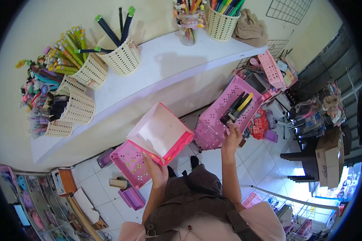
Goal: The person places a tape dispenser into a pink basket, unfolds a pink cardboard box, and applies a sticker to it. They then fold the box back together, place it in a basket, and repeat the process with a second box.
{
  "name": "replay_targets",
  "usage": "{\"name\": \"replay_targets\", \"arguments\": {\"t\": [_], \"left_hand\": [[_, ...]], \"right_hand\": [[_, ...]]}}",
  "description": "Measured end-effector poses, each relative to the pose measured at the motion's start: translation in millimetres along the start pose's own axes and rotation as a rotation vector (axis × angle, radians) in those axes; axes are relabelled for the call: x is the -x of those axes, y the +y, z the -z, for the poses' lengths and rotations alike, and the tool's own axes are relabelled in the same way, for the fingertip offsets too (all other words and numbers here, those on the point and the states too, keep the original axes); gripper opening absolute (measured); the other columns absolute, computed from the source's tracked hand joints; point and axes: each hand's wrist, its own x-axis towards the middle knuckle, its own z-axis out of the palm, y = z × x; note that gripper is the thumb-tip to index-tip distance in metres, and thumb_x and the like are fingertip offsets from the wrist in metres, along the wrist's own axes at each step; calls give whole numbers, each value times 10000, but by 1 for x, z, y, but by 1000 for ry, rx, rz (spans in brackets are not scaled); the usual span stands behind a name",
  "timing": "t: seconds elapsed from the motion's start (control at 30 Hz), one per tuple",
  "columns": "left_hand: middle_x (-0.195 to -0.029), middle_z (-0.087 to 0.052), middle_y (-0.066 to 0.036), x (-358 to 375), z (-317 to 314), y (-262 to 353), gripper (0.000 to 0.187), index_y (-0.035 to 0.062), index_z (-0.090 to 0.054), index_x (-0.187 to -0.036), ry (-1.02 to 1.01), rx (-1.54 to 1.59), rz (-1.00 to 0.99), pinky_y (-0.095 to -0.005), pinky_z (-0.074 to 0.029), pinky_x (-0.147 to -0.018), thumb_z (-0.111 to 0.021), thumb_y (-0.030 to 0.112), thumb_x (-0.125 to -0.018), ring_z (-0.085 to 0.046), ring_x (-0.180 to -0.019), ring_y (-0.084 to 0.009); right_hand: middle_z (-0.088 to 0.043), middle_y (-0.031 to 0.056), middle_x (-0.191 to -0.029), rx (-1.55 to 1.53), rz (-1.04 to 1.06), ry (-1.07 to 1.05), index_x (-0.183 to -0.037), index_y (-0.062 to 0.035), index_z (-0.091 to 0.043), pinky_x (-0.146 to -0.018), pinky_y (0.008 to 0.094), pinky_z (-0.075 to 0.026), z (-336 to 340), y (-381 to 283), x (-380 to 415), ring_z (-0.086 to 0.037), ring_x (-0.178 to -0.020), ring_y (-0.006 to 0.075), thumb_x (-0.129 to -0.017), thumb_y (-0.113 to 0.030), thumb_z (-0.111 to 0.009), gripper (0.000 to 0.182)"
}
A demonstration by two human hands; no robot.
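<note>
On the left, my left hand [156,170] grips the lower edge of an open cardboard box [157,134], white inside with a pink printed rim. The box is tilted, and its inside looks bare. Behind it, close to the same hand, is a pink plastic basket [129,164] with flower-shaped holes. My right hand [232,136] is at a larger pink basket [213,116], its fingers pinched at the near end of a bundle of long black and yellow items [238,106]. Their exact kind is too small to make out.
A white shelf [169,60] along the wall carries cream baskets [122,58] of pens and pencils, a glass jar [188,34] and a brown cloth [250,28]. Purple trays [132,198] lie on the tiled floor. Cardboard [330,158] stands at right, near a wire rack [293,197].
</note>
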Motion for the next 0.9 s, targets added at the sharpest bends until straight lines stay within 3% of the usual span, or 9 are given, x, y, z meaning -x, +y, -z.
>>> {"name": "replay_targets", "arguments": {"t": [0.17, 0.27, 0.33, 0.37, 0.47, 0.57, 0.63, 0.67, 0.9], "left_hand": [[-1025, -478, -43, -2, -5, 4, 447, 69, -313, -1164, -12, 2, 41, -186, -478, -589, -360, 392, -858, -535, -802, -78], [-978, -495, -35, -2, -10, 4, 455, 65, -326, -1156, -27, -17, 75, -171, -464, -516, -370, 402, -853, -536, -717, -56], [-981, -493, -32, 2, -22, 7, 468, 68, -328, -1155, 87, -28, 92, -169, -461, -509, -378, 416, -845, -533, -707, -54], [-981, -493, -32, 3, -25, 8, 468, 68, -328, -1155, 79, -31, 100, -169, -461, -509, -378, 416, -845, -533, -707, -54], [-986, -489, -25, 5, -26, 11, 487, 69, -324, -1160, 77, -62, 132, -174, -464, -534, -387, 428, -838, -528, -727, -57], [-1070, -459, -38, 5, -25, 10, 512, 72, -304, -1187, 61, -83, 134, -217, -470, -669, -396, 430, -833, -510, -877, -97], [-1170, -399, -57, 3, -19, 8, 535, 82, -274, -1220, 48, -45, 93, -279, -418, -821, -402, 426, -831, -431, -1040, -148], [-1183, -398, -64, 0, -15, 6, 599, 88, -292, -1217, 32, -86, 66, -321, -411, -835, -440, 482, -791, -425, -1054, -174], [-1227, -346, -77, -7, -11, 10, 590, 88, -229, -1247, 69, -78, 191, -316, -338, -914, -417, 446, -817, -370, -1112, -180]], "right_hand": [[-500, -34, -634, 142, 155, 30, -674, -99, -541, -535, 194, -356, 13, 24, 4, -421, -566, 33, -736, -137, -611, 101], [-433, 13, -711, 375, 168, 23, -671, -15, -553, -499, 210, -369, 15, 17, 7, -413, -557, 75, -713, -91, -616, 108], [-431, 47, -735, 725, 457, -8, -684, 11, -571, -501, 230, -387, 21, 15, 4, -439, -552, 101, -683, -77, -620, 101], [-431, 47, -735, 724, 459, 4, -684, 11, -571, -501, 230, -387, 23, 14, 1, -439, -552, 101, -683, -77, -620, 101], [-467, 88, -704, 844, 426, 56, -677, 6, -595, -522, 267, -407, 30, 16, -9, -482, -563, 157, -635, -57, -625, 81], [-513, 130, -670, 872, 443, 53, -638, 4, -601, -568, 311, -419, 41, 19, -23, -508, -632, 224, -605, -49, -626, 67], [-540, 150, -624, 984, 438, 95, -601, -7, -605, -626, 342, -418, 45, 19, -28, -508, -723, 268, -586, -40, -617, 38], [-540, 150, -624, 978, 438, 122, -601, -7, -605, -626, 342, -418, 47, 19, -29, -508, -723, 268, -586, -40, -617, 38], [-566, 124, -597, 1182, 534, 198, -589, -36, -619, -646, 349, -430, 66, 21, -39, -522, -705, 277, -564, -93, -615, 63]]}}
